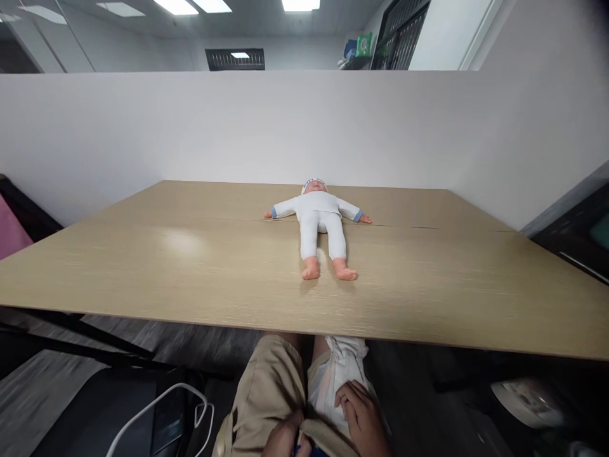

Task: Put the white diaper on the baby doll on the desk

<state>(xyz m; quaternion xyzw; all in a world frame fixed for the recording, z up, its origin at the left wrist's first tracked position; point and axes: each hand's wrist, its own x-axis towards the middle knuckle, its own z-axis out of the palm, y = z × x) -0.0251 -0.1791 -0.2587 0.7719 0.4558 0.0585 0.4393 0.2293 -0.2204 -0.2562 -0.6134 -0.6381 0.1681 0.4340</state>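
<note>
A baby doll (320,223) in a white suit and cap lies on its back on the wooden table (190,273), arms spread, feet toward me. Both my hands are low in my lap, below the table's near edge. My right hand (362,419) rests on a white cloth item, maybe a diaper (340,371), with its fingers curled onto it. My left hand (284,437) is only partly in view at the bottom edge, against my khaki shorts (266,393); its fingers are hidden.
White partition walls (238,127) enclose the table at the back and right. A white cable (162,406) loops over dark gear on the floor at lower left. Dark objects sit at the lower right under the table.
</note>
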